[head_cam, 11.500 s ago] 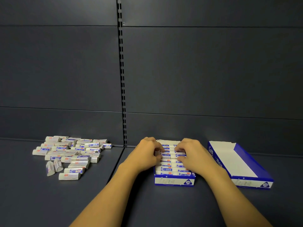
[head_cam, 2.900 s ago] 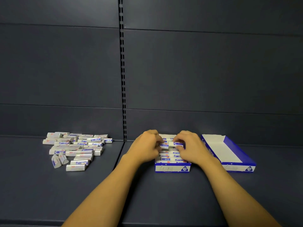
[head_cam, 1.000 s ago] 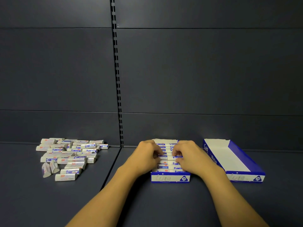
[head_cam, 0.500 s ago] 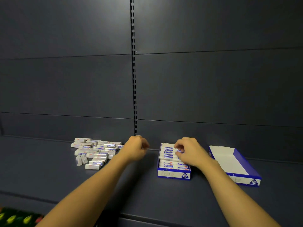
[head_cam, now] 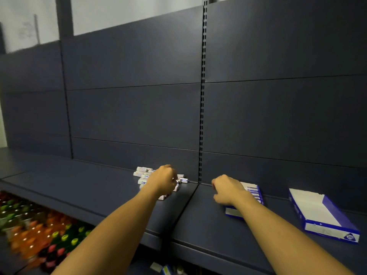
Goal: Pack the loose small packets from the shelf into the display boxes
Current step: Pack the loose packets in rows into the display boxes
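- Head view: left hand (head_cam: 163, 180), fingers curled, over the loose packets (head_cam: 143, 171), likely to gather more; whether it pinches any, I cannot tell.
- Right hand (head_cam: 226, 189), loosely curled, hovers beside the filled display box (head_cam: 252, 193).
- Empty display box (head_cam: 325, 219) waits rightward.

A heap of loose small white packets with blue and red print (head_cam: 143, 174) lies just left of centre in the frame on the dark grey metal shelf (head_cam: 83, 187), close to the back panel, partly hidden so that their count cannot be told. Right of centre, a blue-and-white cardboard display box (head_cam: 256, 192) lies flat, holding a row of the same packets, its near part covered. At the lower right edge a second blue-and-white cardboard display box (head_cam: 321, 213) lies apart from the first, its white inside bare.
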`<state>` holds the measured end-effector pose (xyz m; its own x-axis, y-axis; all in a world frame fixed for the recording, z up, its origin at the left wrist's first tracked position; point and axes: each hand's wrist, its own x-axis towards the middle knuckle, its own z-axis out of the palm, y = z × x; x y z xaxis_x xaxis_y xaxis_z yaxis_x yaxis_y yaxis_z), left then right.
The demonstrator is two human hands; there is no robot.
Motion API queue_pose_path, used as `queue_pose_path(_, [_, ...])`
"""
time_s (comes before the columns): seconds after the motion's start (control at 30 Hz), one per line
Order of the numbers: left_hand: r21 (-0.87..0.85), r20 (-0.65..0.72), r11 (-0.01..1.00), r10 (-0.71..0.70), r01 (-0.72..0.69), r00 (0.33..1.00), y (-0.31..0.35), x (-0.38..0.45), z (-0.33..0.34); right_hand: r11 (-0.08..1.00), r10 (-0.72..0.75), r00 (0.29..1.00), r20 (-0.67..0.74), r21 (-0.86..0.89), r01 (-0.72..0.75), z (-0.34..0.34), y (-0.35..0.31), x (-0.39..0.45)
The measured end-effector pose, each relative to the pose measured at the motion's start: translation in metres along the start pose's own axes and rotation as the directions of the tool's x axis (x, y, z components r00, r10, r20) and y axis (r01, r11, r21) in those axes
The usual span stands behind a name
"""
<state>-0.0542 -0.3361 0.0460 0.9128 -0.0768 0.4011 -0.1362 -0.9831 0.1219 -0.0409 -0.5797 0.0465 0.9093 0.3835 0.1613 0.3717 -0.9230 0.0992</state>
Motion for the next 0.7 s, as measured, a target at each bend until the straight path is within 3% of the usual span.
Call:
queue_pose_path(0.23, [0.008,0.040,0.997,-0.073,0.073,0.997,-0.060,-0.032,-0.013,0.998,0.057,0.997,0.060,0.019,-0.058,-0.004,-0.053,0.002])
queue_pose_path(0.7, [0.044,0.065,0.999,-0.020,0.017,0.998,-0.181,-0.063,-0.054,0.989,0.087,0.996,0.005,0.123,-0.087,-0.020,-0.184,0.009])
